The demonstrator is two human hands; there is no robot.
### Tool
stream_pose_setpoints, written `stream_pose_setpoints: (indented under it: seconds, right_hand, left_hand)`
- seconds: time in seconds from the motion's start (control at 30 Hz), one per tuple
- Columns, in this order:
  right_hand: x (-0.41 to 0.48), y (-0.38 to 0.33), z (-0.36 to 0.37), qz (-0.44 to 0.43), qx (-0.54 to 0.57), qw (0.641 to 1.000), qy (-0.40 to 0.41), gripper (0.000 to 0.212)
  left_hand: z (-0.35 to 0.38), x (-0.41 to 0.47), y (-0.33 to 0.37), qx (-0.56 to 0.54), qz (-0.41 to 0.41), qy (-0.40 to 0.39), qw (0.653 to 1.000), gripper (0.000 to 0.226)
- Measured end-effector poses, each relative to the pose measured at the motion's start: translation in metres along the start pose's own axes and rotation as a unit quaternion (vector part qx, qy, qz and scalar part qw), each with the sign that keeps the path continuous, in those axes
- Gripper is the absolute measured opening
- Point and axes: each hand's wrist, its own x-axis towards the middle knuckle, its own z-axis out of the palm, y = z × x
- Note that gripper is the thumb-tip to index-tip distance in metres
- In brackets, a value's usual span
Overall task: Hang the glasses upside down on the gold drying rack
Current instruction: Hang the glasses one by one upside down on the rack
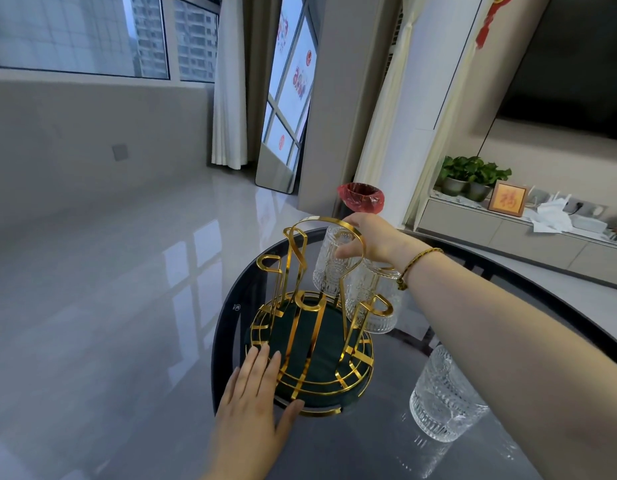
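The gold drying rack (293, 258) with a dark green round base stands on the dark glass table (369, 438). My right hand (366, 240) grips the bottom of an upside-down ribbed glass (331, 268) at the rack's far side, over a prong. A second ribbed glass (369, 299) hangs upside down on the right prong. A third glass (442, 400) stands on the table at the right, under my forearm. My left hand (255, 410) lies flat with fingers spread on the near left rim of the rack's base.
The table's round edge curves close on the left, with shiny grey floor beyond. A bin lined with a red bag (360, 197) stands behind the table. A low cabinet with potted plants (473, 176) is at the back right.
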Motion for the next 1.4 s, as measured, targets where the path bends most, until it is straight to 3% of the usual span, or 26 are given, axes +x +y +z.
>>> stream_pose_setpoints:
  seconds: [0.3,0.47,0.6,0.77,0.9,0.97,1.07,1.2,1.4]
  right_hand:
    - [-0.012,0.001,-0.002,0.002,0.027,0.999,0.036,0.073]
    - [-0.049,0.011,-0.012,-0.012,-0.004,0.99,0.142,0.064]
    - [-0.105,0.031,-0.023,-0.003,0.05,0.976,0.21,0.057]
    - [-0.184,0.063,-0.01,-0.029,0.131,0.927,0.349,0.044]
    - [-0.226,0.091,0.031,0.017,0.197,0.888,0.414,0.048]
    - [-0.235,0.102,0.057,0.052,0.226,0.881,0.412,0.054]
    - [-0.239,0.115,0.091,0.107,0.205,0.908,0.349,0.079]
    - [-0.231,0.125,0.116,0.171,0.116,0.939,0.276,0.107]
    - [-0.21,0.128,0.124,0.284,0.129,0.922,0.229,0.113]
  left_hand:
    - [0.013,0.005,-0.012,-0.036,-0.019,0.055,0.998,0.121]
    - [0.015,0.003,-0.013,-0.013,-0.023,0.06,0.998,0.123]
    - [0.009,-0.004,-0.007,-0.003,-0.005,0.048,0.999,0.124]
    - [0.011,-0.025,0.008,0.008,0.027,0.049,0.998,0.124]
    - [0.012,-0.038,0.027,0.009,0.084,0.019,0.996,0.123]
    - [0.015,-0.042,0.04,0.008,0.121,0.002,0.993,0.11]
    - [0.026,-0.048,0.055,0.012,0.148,-0.038,0.988,0.063]
    - [0.034,-0.046,0.057,0.031,0.14,-0.085,0.986,0.06]
    - [0.037,-0.044,0.058,0.025,0.136,-0.075,0.987,0.059]
